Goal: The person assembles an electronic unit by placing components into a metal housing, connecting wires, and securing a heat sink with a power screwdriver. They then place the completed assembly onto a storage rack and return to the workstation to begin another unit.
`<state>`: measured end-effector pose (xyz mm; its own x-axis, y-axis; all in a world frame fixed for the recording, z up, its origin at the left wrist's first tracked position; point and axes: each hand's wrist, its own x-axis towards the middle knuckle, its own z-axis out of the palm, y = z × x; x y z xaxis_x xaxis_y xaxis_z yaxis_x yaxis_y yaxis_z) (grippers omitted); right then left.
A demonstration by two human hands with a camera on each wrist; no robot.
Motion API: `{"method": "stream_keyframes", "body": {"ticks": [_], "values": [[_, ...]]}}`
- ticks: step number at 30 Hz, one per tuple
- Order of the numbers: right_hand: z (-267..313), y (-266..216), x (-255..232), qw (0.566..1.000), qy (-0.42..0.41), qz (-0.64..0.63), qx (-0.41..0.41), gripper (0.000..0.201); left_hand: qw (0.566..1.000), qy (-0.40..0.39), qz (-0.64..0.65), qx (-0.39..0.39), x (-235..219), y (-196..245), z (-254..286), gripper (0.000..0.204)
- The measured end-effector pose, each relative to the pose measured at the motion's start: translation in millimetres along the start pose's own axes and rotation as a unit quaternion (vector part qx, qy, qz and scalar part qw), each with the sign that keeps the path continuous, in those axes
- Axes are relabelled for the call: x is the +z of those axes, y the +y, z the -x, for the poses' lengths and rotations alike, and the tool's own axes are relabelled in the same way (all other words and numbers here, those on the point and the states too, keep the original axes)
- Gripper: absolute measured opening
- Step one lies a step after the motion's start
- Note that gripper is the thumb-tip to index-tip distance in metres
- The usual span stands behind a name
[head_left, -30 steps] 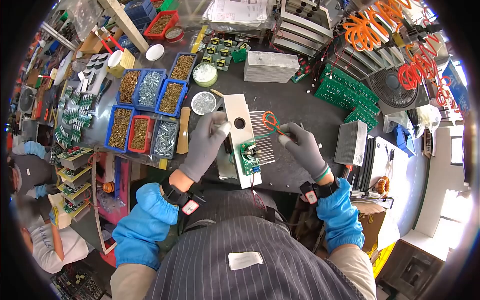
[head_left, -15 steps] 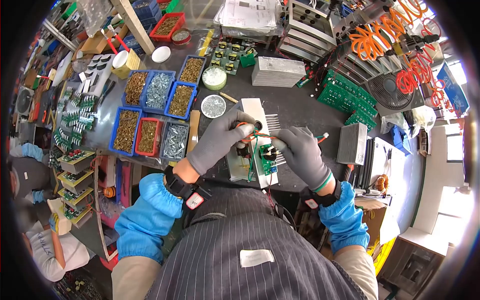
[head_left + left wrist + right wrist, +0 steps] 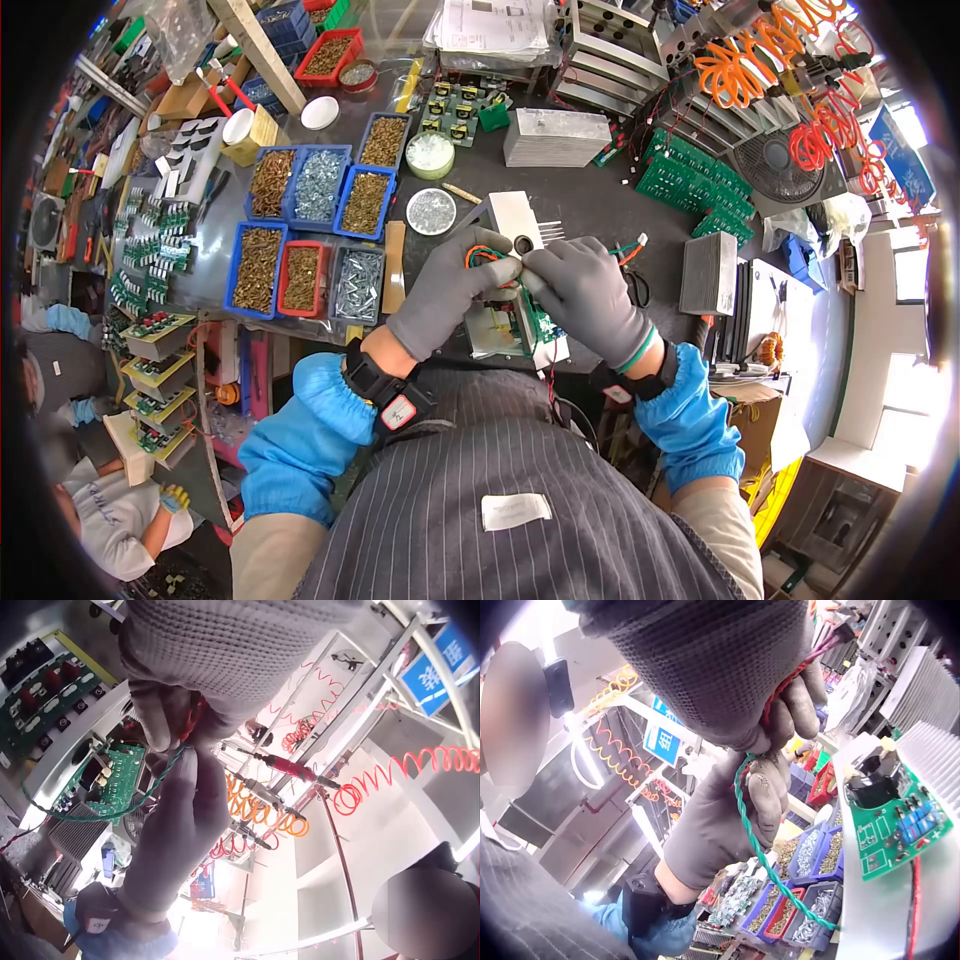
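Both hands wear grey gloves and meet over a pale metal plate [image 3: 512, 210] with a black-rimmed hole [image 3: 522, 244]. My left hand [image 3: 445, 295] pinches twisted wires, an orange loop [image 3: 480, 254] showing by its fingers. Close against it, my right hand [image 3: 590, 300] pinches the same wires, and an end with a white connector [image 3: 641, 240] sticks out beyond it. The green twisted wire [image 3: 754, 834] runs down from the fingertips. On the plate sits a green circuit board [image 3: 885, 825] with blue terminals, partly hidden by the right hand in the head view. Metal fins [image 3: 550, 232] extend behind the plate.
Blue and red bins [image 3: 256, 268] of screws and small hardware stand at the left. Beside them are a dish of small clear pieces [image 3: 431, 212] and a green-rimmed tub [image 3: 430, 155]. Stacked metal plates [image 3: 556, 138] and green boards [image 3: 690, 180] lie farther back.
My left hand has gone from the plate's left edge to the wires. The right hand has brought the wires leftward over the plate, and the two hands' fingertips have closed together.
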<state>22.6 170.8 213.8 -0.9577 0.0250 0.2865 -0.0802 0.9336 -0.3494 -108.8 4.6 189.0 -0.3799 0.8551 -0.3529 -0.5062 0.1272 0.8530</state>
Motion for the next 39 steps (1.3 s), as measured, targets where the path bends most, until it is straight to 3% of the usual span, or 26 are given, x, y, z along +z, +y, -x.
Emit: {"method": "stream_keyframes", "body": {"ticks": [1, 4, 9, 11, 15, 19, 21, 22, 25, 29, 33, 36, 37, 39], "values": [[1, 0, 1, 1.0, 0.001, -0.001, 0.0, 0.015, 1.0, 0.012, 0.015, -0.002, 0, -2, 1, 0.028], [-3, -3, 0, 0.984, -0.035, -0.11, 0.133, 0.033, 0.999, 0.037, -0.01, 0.018, -11, -7, -3, 0.028], [-9, -11, 3, 0.97, -0.044, -0.194, 0.138, 0.046, 0.994, 0.051, -0.051, 0.077, -14, 7, 6, 0.024], [-12, -18, 7, 0.971, -0.023, -0.2, 0.131, 0.048, 0.975, 0.075, -0.166, 0.127, -14, 11, 8, 0.02], [-24, -28, 4, 0.96, -0.066, -0.184, 0.198, 0.053, 0.978, 0.078, -0.145, 0.128, -14, 19, 12, 0.015], [-26, -24, 13, 0.965, -0.041, -0.172, 0.196, 0.053, 0.972, 0.093, -0.118, 0.182, -32, 21, 8, 0.012], [-32, -33, 8, 0.904, -0.033, -0.302, 0.3, 0.05, 0.967, 0.1, -0.124, 0.199, -37, 22, 8, 0.011], [-36, -40, 7, 0.842, -0.011, -0.409, 0.353, 0.047, 0.968, 0.102, -0.128, 0.191, -39, 22, 8, 0.011], [-31, -29, 24, 0.87, -0.02, -0.386, 0.306, 0.04, 0.964, 0.103, -0.151, 0.193, -44, 22, 10, 0.011], [-35, -32, 19, 0.868, -0.092, -0.37, 0.318, 0.036, 0.96, 0.112, -0.131, 0.22, -56, 12, 2, 0.012], [-45, -33, 3, 0.846, -0.163, -0.372, 0.346, 0.033, 0.968, 0.108, -0.123, 0.192, -55, 12, -1, 0.012], [-42, -21, -5, 0.903, -0.164, -0.26, 0.301, 0.029, 0.982, 0.091, 0.046, 0.16, -68, 3, -23, 0.015], [-39, -14, -10, 0.902, -0.167, -0.258, 0.303, 0.029, 0.982, 0.091, 0.05, 0.159, -75, 2, -28, 0.015], [-34, 3, -24, 0.94, -0.175, -0.137, 0.259, 0.031, 0.985, 0.108, 0.025, 0.136, -90, -1, -34, 0.018]]}}
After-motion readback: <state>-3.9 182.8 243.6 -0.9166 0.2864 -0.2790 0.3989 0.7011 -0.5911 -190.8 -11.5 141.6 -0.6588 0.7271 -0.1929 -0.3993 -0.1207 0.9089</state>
